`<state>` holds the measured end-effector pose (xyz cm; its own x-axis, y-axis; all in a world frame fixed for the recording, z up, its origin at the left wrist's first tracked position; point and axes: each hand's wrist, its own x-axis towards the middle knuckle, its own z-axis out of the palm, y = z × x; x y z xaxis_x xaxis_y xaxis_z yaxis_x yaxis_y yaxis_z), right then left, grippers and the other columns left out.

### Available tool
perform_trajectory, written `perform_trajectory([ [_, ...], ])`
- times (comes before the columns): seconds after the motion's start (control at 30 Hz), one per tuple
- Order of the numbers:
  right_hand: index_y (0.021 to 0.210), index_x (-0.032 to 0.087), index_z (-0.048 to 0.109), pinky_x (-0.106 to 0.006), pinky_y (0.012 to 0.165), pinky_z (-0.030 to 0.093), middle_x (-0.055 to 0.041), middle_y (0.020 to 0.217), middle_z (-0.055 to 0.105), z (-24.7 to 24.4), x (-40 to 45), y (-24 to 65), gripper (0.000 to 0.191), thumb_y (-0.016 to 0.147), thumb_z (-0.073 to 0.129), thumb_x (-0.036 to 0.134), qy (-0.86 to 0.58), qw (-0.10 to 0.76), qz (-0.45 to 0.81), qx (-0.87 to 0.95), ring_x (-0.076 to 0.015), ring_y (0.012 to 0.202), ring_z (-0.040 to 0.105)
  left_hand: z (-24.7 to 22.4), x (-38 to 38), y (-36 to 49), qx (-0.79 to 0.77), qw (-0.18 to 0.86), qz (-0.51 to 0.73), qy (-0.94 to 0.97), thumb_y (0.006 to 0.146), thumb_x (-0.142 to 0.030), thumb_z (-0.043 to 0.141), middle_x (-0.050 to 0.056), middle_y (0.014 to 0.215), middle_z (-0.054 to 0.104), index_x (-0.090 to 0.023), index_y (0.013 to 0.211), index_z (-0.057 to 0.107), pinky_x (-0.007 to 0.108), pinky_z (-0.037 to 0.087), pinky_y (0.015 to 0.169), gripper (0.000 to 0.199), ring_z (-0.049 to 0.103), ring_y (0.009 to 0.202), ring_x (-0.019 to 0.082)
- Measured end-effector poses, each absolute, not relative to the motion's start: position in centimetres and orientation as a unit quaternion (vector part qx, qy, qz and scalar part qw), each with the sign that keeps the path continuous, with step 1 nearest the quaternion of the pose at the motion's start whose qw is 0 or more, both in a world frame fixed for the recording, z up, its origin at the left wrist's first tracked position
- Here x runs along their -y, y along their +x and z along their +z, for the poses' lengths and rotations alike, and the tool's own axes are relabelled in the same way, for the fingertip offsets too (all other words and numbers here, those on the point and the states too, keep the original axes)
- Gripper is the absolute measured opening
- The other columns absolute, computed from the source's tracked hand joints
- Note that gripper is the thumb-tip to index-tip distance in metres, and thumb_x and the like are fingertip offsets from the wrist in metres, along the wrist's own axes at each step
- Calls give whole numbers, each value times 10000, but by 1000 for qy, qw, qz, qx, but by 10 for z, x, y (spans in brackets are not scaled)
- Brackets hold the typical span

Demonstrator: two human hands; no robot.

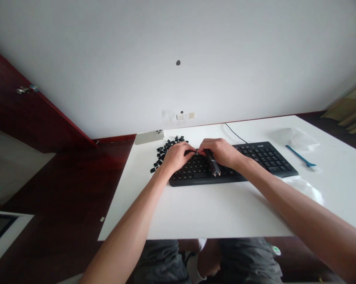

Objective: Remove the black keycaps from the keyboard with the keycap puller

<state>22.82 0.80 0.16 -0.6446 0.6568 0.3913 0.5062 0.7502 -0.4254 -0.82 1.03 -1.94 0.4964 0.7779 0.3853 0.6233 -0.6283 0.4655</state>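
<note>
A black keyboard [200,181] lies on the white table; its left part is stripped of keycaps, while the right part still carries them. My right hand [221,151] is closed around a black tool [212,163] with small metal prongs at its near end, over the middle of the keyboard. Over the keyboard's upper left, my left hand [177,155] has its thumb and fingertips pinched together close to the right fingertips. Whatever is between them is too small to make out. Beside my left hand lies a pile of loose black keycaps [159,155].
A phone [148,137] lies at the table's back left. On the right are a blue pry tool [300,156] and crumpled clear plastic bags [306,140]. The keyboard's cable [235,133] runs back toward the wall. The table's front edge [210,238] is above my lap.
</note>
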Motion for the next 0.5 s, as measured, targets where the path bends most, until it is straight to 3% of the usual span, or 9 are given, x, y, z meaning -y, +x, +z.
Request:
perform_trajectory([
  [0.5, 906, 183, 701, -293, 733, 464, -55, 929, 706, -2, -3, 222, 292, 845, 490, -9, -330, 271, 113, 897, -178, 795, 647, -20, -9, -4, -446, 97, 273, 847, 999, -228, 708, 20, 1065, 781, -236, 1016, 785, 340, 571, 897, 80, 744, 1002, 217],
])
